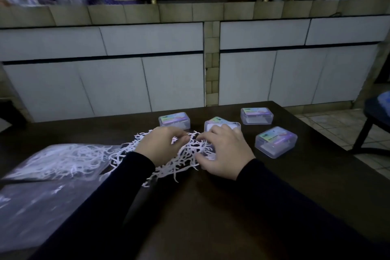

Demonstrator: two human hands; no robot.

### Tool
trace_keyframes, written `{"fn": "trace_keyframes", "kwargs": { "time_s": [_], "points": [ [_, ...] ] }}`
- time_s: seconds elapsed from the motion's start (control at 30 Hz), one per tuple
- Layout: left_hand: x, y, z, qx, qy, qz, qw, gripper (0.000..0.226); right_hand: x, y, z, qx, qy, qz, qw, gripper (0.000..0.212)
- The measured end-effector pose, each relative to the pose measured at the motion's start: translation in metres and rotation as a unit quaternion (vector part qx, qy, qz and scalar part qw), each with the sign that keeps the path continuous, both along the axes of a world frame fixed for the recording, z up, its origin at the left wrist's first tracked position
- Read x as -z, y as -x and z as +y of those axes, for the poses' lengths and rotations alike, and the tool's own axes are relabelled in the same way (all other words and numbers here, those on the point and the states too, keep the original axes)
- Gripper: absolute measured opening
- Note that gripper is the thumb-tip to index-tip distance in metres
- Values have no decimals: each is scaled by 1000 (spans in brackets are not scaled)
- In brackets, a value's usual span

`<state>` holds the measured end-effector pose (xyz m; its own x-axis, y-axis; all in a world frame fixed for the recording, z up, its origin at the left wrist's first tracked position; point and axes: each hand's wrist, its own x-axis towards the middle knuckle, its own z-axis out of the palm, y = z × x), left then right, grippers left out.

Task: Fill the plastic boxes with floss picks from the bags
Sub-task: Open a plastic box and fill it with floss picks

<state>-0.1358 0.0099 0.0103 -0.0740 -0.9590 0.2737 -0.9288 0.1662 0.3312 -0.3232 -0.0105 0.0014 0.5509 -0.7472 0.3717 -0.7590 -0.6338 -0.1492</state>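
Floss picks (181, 160) lie heaped mid-table — left hand (157, 145) fingers pinch some, right hand (223, 150) fingers curl into the pile. Four plastic boxes (275, 141) sit from 12 to 2 o'clock; a bag (57, 162) lies at 9.

near edge: bare table (211, 207) in front of the sleeves – plenty of room
left: two bags (52, 167) cover that side
middle: floss pile (179, 160) under both hands
far side: four boxes (275, 141) with narrow gaps between them
right edge: chair (375, 116) just off the table
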Motion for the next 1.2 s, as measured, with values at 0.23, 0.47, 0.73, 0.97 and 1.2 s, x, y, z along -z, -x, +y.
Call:
{"fn": "trace_keyframes", "kwargs": {
  "time_s": [0.23,0.47,0.73,0.97,1.2],
  "points": [
    [-7,-94,15,-88,-84,-82,989,27,-8,-69,-14,-10,18,27,999,39],
    [9,-129,20,-117,-85,-57,988,34,0,-138,-34,-3,-30,51,998,38],
    [24,-138,21,-140,-81,-48,986,38,3,-174,-56,7,-37,115,993,45],
    [22,-132,16,-120,-100,-79,985,38,14,-163,-50,9,-44,131,990,43],
    [25,-143,20,-153,-100,-101,978,39,12,-164,-42,21,-18,121,992,41]
  ]
}}
